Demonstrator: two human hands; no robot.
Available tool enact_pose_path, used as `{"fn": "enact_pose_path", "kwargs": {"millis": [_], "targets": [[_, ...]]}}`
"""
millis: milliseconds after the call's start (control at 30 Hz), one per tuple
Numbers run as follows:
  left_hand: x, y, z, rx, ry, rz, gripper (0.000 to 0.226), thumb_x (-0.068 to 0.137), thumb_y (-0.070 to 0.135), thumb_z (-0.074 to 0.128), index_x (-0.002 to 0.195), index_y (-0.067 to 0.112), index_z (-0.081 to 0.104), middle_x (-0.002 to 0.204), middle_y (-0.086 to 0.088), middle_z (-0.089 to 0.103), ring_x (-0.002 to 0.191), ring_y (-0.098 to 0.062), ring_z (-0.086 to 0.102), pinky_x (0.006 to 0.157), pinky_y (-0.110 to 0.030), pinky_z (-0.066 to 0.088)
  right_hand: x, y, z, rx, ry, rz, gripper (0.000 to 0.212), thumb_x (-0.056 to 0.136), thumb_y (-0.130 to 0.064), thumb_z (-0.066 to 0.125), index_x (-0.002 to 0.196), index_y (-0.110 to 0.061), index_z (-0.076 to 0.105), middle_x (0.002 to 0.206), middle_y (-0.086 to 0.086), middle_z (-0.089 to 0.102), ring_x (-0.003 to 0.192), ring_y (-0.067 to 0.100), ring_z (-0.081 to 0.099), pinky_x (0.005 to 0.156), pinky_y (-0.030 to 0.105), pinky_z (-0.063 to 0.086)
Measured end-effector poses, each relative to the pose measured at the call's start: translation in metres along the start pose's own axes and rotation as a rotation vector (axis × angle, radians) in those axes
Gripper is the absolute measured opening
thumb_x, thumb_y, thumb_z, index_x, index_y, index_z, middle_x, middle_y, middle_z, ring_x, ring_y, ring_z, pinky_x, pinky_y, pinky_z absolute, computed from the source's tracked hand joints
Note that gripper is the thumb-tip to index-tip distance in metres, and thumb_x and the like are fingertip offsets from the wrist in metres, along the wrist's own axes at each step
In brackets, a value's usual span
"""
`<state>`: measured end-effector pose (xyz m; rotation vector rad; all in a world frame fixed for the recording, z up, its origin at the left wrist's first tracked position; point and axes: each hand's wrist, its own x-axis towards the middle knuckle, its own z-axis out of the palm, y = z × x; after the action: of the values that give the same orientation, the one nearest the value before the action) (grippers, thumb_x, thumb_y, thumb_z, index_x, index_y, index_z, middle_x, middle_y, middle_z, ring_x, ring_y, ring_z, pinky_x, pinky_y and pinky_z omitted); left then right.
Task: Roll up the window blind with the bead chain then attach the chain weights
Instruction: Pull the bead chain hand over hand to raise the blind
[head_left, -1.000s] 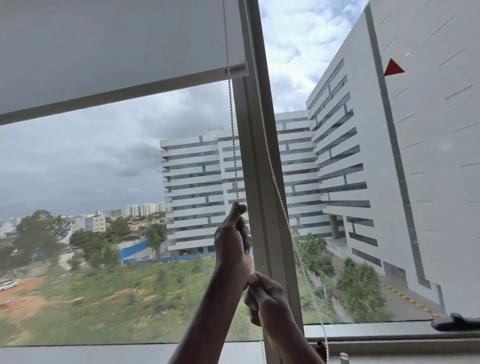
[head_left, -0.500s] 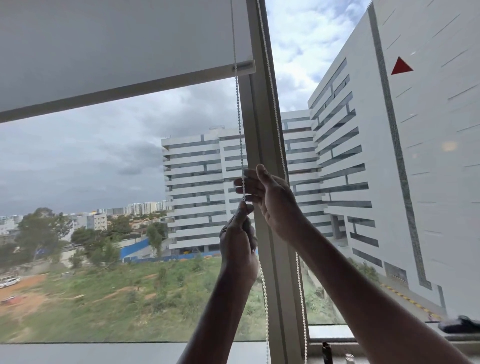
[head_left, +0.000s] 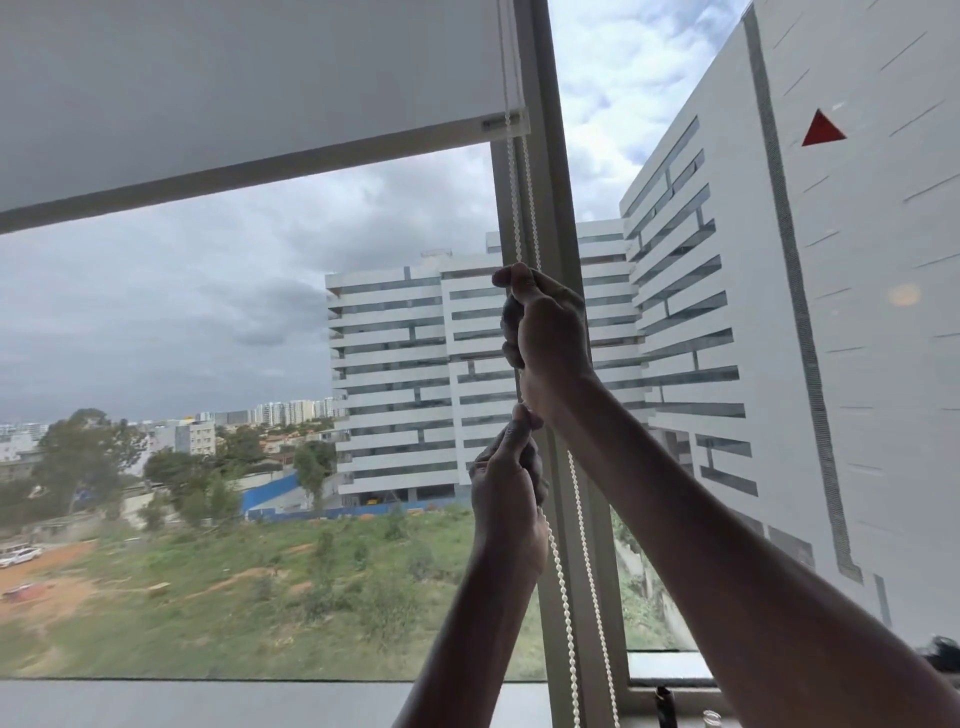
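Note:
A grey roller blind covers the upper left of the window, its bottom bar slanting across the glass. A white bead chain hangs in two strands in front of the window frame post. My right hand is closed around the chain at mid height. My left hand grips the chain just below it, thumb up. Both strands run on down past my left wrist to the sill. No chain weights are clearly visible.
A window sill runs along the bottom. Two small dark and clear objects stand on the ledge right of the post. A dark handle shows at the right edge. A second lowered blind covers the right pane.
My right hand rose from below my left hand to above it and closed on the chain. The left hand kept its grip. The blind's bottom bar sits slightly higher.

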<state>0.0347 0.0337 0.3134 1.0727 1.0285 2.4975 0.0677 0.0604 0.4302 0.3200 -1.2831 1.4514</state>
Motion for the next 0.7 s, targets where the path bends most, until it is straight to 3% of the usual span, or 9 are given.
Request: {"fn": "enact_pose_path", "kwargs": {"millis": [233,467,567,700], "targets": [[-0.004,-0.024,-0.028,0.035,-0.029,-0.012,0.049,0.094,0.024,0.061,0.046,0.024,0.057,0.044,0.01,0.027,0.039,-0.005,0.016,0.041,-0.024,0.012,-0.022,0.026,-0.012,0.029,-0.016,0.008,0.033,0.102,-0.015,0.044,0.08,-0.017,0.068,0.047,-0.007,0.033,0.038,0.007,0.02,0.037,0.015,0.017],[-0.007,-0.057,-0.061,-0.04,-0.142,-0.161,0.019,0.077,0.029,0.071,0.06,0.022,0.065,0.051,0.01,0.038,0.044,-0.004,0.03,0.045,-0.02,0.023,-0.052,0.055,-0.031,0.053,0.01,0.015,0.034,0.102,-0.012,0.045,0.075,-0.016,0.066,0.046,-0.007,0.029,0.035,0.005,0.016,0.036,0.013,0.015],[-0.002,-0.053,-0.066,-0.016,-0.293,-0.193,0.014,0.078,0.03,0.072,0.074,0.017,0.074,0.064,0.002,0.06,0.056,-0.007,0.052,0.057,-0.021,0.039,-0.056,0.058,-0.038,0.064,0.012,-0.006,0.033,0.101,-0.011,0.046,0.075,-0.016,0.066,0.046,-0.007,0.029,0.036,0.004,0.017,0.036,0.012,0.015],[0.021,-0.012,-0.048,-0.038,-0.366,-0.14,0.027,0.094,0.023,0.054,0.097,0.012,0.078,0.097,-0.007,0.076,0.091,-0.014,0.07,0.075,-0.023,0.055,-0.063,0.061,-0.047,-0.029,0.009,-0.052,0.033,0.101,-0.011,0.047,0.074,-0.014,0.065,0.044,-0.007,0.033,0.035,0.005,0.023,0.036,0.015,0.021]]}}
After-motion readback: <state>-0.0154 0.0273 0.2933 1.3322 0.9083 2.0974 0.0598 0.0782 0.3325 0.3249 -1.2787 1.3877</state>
